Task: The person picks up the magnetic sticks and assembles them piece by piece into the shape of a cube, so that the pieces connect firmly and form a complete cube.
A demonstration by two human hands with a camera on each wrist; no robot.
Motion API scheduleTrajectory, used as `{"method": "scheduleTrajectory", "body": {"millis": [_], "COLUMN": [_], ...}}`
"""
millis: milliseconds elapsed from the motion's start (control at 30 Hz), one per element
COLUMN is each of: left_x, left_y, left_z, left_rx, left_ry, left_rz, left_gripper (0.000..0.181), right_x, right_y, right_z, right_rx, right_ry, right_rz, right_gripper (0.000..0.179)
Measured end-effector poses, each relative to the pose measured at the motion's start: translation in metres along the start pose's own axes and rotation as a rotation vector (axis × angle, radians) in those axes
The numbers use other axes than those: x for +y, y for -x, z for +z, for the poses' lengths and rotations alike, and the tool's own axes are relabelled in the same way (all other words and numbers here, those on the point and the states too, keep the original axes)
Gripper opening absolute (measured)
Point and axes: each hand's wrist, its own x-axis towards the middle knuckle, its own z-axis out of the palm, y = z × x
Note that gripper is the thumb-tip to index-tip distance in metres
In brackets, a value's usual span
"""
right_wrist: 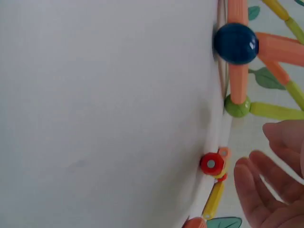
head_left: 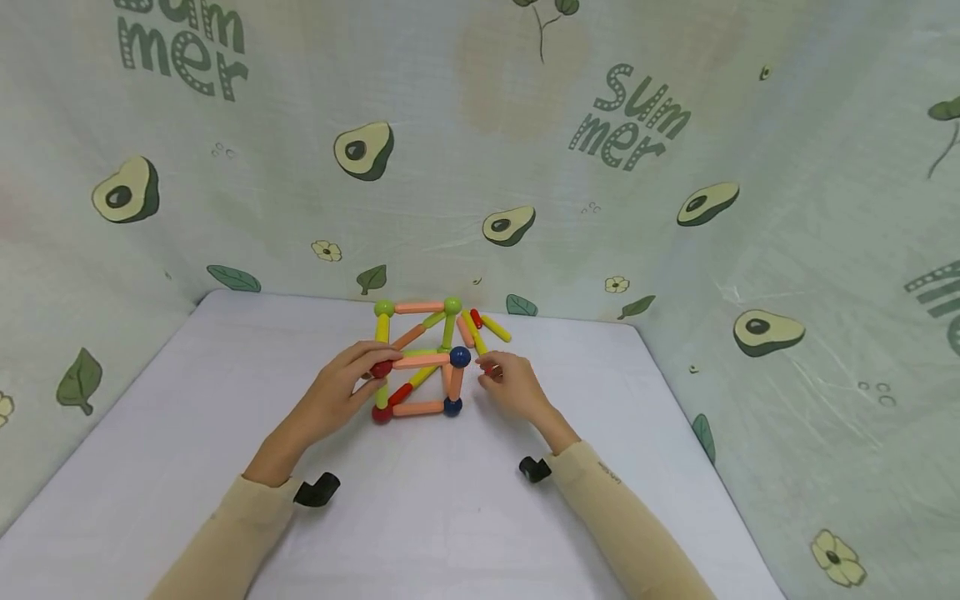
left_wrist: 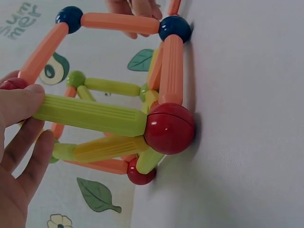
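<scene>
A cube-like frame of magnetic rods and balls stands on the table. My left hand (head_left: 341, 387) is at its upper front-left corner, thumb and fingers pinching the red ball (left_wrist: 14, 84) where a light green rod (left_wrist: 95, 114) joins. Below sits another red ball (left_wrist: 170, 128). Blue balls (head_left: 460, 357) mark the front right corners, with orange rods (head_left: 418, 409) across the front. To the right of the frame, my right hand (head_left: 516, 387) hovers beside loose rods, fingers loosely bent. In the right wrist view its fingers (right_wrist: 244, 178) hold nothing, apart from a red-ended rod (right_wrist: 212, 164).
Behind the right hand lie several loose rods, among them a yellow rod (head_left: 496, 327), an orange rod (head_left: 466, 332) and a short red one (head_left: 476, 317). The white table (head_left: 450, 517) meets a printed cloth backdrop (head_left: 420, 217) at the back.
</scene>
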Motion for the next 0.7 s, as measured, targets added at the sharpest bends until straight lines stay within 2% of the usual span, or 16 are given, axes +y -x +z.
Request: {"method": "scheduleTrajectory", "body": {"millis": [100,300,533,700], "left_x": [-0.001,0.001,0.001,-0.001], "left_y": [0.000,0.002,0.002,0.001], "left_z": [0.001,0.003,0.005,0.005], "left_rx": [0.006,0.001,-0.002,0.007], "left_ry": [0.000,0.012,0.009,0.011], "left_rz": [0.007,-0.012,-0.019,0.001], "left_gripper": [0.058,0.059,0.058,0.059], "right_x": [0.006,0.018,0.019,0.016], "right_y": [-0.013,-0.033,-0.045,-0.050], "right_z": [-0.002,0.005,0.005,0.001], "right_rx": [0.044,0.031,-0.018,-0.041], "right_ry": [0.061,0.124,0.182,0.218], "right_rz": [0.103,0.275,0.369,0.478], "right_gripper": [0.034,0.042,0.039,0.033]}}
